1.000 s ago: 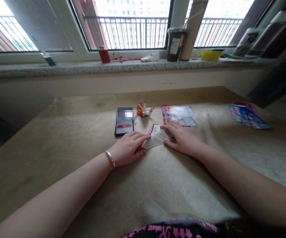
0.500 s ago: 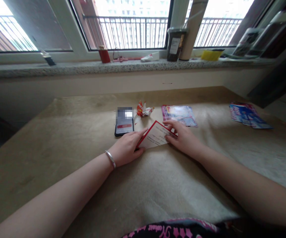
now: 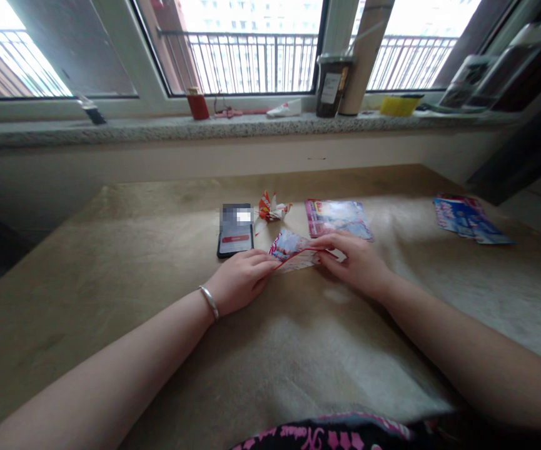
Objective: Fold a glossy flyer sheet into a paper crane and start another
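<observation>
A folded sheet of printed paper (image 3: pixel 290 244) lies between my hands; its colourful side shows at the back and its white, text-covered side in front. At its left corner, my left hand (image 3: pixel 243 278) grips the edge, fingers together. My right hand (image 3: pixel 353 261) pinches the right part between thumb and fingers, where the paper lifts a little. Just beyond the sheet stands an orange-and-white origami crane (image 3: pixel 273 207). A phone (image 3: pixel 235 231) with a lit, partly blurred screen lies beyond my left hand.
Colourful printed sheets (image 3: pixel 339 217) lie beyond my right hand. Further right is a fanned pile of blue-and-pink leaflets (image 3: pixel 471 219). Along the granite windowsill (image 3: pixel 157 129) stand a red spool (image 3: pixel 197 105), a dark lidded jar (image 3: pixel 331 87) and a yellow container (image 3: pixel 399 105).
The paper's upper flap has opened away from me, so its colourful side now shows behind the crease. My right hand has shifted slightly, and both hands stay on the paper.
</observation>
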Action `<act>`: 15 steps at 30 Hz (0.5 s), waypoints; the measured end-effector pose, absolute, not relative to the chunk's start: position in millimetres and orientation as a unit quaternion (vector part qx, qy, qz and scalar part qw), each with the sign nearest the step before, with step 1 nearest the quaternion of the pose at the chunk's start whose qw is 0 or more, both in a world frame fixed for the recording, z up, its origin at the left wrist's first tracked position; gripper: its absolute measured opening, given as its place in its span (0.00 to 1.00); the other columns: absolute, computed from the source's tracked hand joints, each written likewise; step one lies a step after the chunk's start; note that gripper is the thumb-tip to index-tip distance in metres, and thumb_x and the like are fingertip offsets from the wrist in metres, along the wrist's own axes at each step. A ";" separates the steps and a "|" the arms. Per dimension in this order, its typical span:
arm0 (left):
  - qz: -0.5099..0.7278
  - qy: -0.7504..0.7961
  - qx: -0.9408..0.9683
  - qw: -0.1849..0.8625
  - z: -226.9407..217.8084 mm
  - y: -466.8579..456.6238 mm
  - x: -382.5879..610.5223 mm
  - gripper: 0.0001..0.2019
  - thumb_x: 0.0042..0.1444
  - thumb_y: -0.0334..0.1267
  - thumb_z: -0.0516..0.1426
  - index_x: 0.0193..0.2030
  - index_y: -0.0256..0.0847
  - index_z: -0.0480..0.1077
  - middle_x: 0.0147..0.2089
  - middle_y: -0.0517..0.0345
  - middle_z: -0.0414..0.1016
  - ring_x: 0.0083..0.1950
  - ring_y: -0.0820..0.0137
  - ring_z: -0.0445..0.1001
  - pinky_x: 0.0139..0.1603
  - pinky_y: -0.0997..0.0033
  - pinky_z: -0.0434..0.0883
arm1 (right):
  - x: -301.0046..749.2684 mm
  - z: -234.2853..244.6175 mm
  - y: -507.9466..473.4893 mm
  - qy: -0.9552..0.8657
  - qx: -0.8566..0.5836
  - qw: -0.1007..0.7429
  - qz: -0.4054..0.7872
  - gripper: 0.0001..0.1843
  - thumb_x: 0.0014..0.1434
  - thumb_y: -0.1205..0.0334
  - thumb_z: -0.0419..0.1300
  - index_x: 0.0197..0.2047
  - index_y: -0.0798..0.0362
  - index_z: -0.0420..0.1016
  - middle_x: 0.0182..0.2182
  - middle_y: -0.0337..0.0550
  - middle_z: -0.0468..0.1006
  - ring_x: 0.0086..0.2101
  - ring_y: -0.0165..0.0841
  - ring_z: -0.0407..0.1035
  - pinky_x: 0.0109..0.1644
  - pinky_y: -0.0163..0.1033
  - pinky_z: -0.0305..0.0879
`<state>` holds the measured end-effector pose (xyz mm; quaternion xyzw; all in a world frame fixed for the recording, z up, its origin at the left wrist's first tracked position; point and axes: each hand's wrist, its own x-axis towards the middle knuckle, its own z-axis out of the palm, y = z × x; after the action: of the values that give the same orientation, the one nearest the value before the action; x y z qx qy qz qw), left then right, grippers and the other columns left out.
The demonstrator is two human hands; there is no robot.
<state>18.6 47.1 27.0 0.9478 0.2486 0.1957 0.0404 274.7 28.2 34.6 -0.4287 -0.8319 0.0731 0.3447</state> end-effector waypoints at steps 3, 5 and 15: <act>0.205 0.225 0.951 0.051 27.2 47.4 17.8 0.15 0.58 0.26 0.46 0.47 0.39 0.69 0.47 0.54 0.74 0.48 0.69 0.70 0.49 0.66 0.71 | 276.4 38.6 28.5 -0.870 -0.364 0.325 0.067 0.09 0.56 0.68 0.53 0.37 0.51 0.73 0.32 0.42 0.78 0.35 0.32 0.70 0.40 0.39 0.67; 0.207 0.213 0.953 0.058 27.5 47.7 17.7 0.16 0.59 0.26 0.46 0.48 0.41 0.69 0.48 0.54 0.74 0.48 0.71 0.70 0.50 0.65 0.71 | 277.8 38.9 29.3 -0.884 -0.340 0.312 0.077 0.09 0.56 0.68 0.52 0.36 0.51 0.74 0.32 0.42 0.78 0.35 0.32 0.70 0.42 0.40 0.67; 0.205 0.197 0.959 -0.002 29.2 49.8 16.0 0.14 0.61 0.31 0.48 0.50 0.44 0.69 0.50 0.57 0.74 0.53 0.68 0.69 0.55 0.59 0.68 | 278.6 42.4 28.1 -0.920 -0.245 0.271 0.145 0.12 0.56 0.67 0.54 0.41 0.49 0.76 0.39 0.42 0.79 0.41 0.31 0.72 0.47 0.39 0.69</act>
<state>16.0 49.8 29.2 0.9587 0.1970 0.2053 -0.0022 278.6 28.1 42.4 -0.2450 -0.9196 0.1451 0.2706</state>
